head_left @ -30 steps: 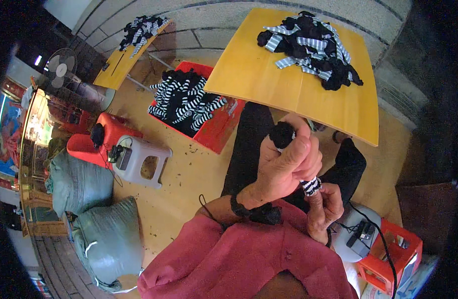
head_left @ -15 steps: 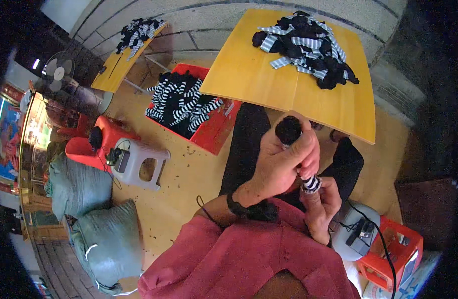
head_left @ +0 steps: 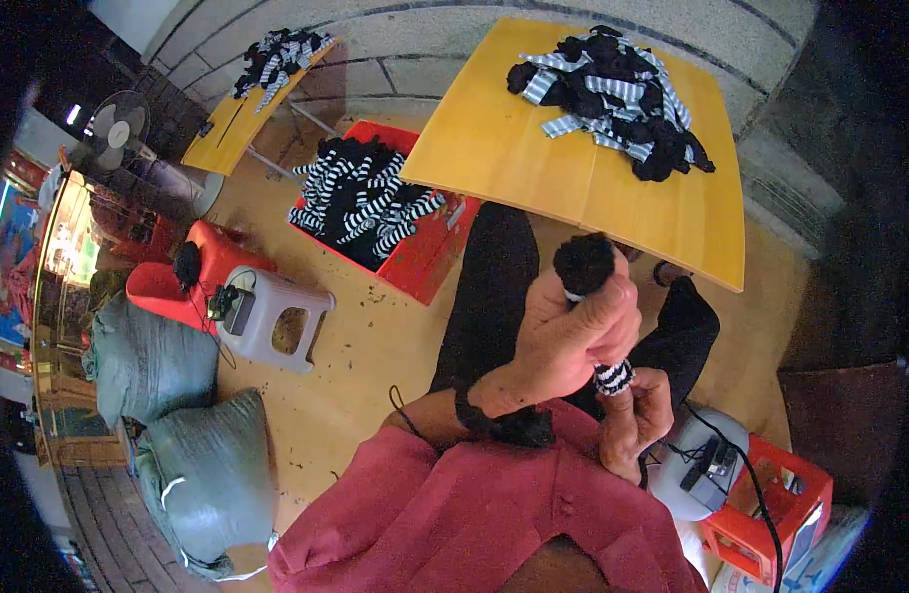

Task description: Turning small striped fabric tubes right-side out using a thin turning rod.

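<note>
In front of my lap, my left hand [head_left: 580, 334] is closed around a striped fabric tube [head_left: 613, 378]. A fluffy black end [head_left: 584, 263] of the piece sticks out above the left fist. Its black-and-white striped end shows below the fist. My right hand [head_left: 636, 419] pinches that lower end, the thumb at its opening. The middle of the tube is hidden inside the left hand. Both hands are just short of the near edge of a yellow table [head_left: 484, 148]. On that table lies a pile of black and striped fabric pieces [head_left: 622, 99].
A red crate [head_left: 415, 277] holds many striped tubes [head_left: 375, 203], left of the table. Farther left are a grey stool [head_left: 271, 316], a red chair [head_left: 182, 287], stuffed green sacks [head_left: 212, 474] and a fan [head_left: 118, 133]. Beside my right side stands a red stool [head_left: 780, 494] with a black cable.
My left fist has turned a little and moved slightly right, with the black end tipping along. The striped end and my right hand have come slightly lower.
</note>
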A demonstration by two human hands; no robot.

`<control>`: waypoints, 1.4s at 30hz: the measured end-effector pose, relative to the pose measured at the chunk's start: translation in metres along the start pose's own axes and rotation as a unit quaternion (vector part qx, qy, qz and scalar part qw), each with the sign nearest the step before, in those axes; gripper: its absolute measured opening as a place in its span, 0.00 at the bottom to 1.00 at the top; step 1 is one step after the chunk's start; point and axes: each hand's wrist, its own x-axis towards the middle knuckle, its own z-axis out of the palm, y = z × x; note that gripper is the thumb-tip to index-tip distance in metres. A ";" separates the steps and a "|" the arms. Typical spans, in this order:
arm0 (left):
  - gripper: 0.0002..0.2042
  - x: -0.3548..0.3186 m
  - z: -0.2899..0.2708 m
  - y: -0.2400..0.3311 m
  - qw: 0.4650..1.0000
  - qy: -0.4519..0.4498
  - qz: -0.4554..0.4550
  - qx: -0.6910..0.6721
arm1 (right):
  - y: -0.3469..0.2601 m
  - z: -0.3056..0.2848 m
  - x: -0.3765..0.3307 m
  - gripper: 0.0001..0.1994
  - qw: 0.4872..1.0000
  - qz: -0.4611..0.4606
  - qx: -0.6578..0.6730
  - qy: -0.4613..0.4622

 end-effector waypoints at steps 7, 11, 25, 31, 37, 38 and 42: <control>0.06 -0.014 -0.015 -0.030 0.999 0.034 -0.016 -0.009 | -0.013 0.004 0.015 0.07 0.969 0.152 0.190 -0.042; 0.11 -0.001 -0.013 -0.013 0.991 0.053 0.002 0.127 | -0.023 0.001 0.021 0.06 0.966 0.185 0.156 -0.093; 0.16 0.003 -0.024 -0.015 0.998 -0.010 -0.020 0.060 | 0.011 0.007 0.019 0.14 0.997 0.009 0.041 -0.058; 0.14 0.000 -0.042 -0.018 0.990 -0.017 -0.059 0.123 | 0.005 0.002 0.040 0.18 0.980 -0.110 -0.144 -0.085; 0.17 0.011 -0.037 0.006 0.991 0.100 0.050 0.068 | 0.011 -0.012 0.030 0.16 0.983 -0.003 -0.144 -0.116; 0.15 0.012 -0.039 0.005 0.991 0.080 0.055 0.094 | 0.017 -0.014 0.025 0.15 0.984 -0.011 -0.143 -0.109; 0.10 0.006 -0.041 -0.006 0.996 0.068 -0.005 0.049 | 0.017 -0.005 0.029 0.16 0.969 -0.107 -0.207 -0.077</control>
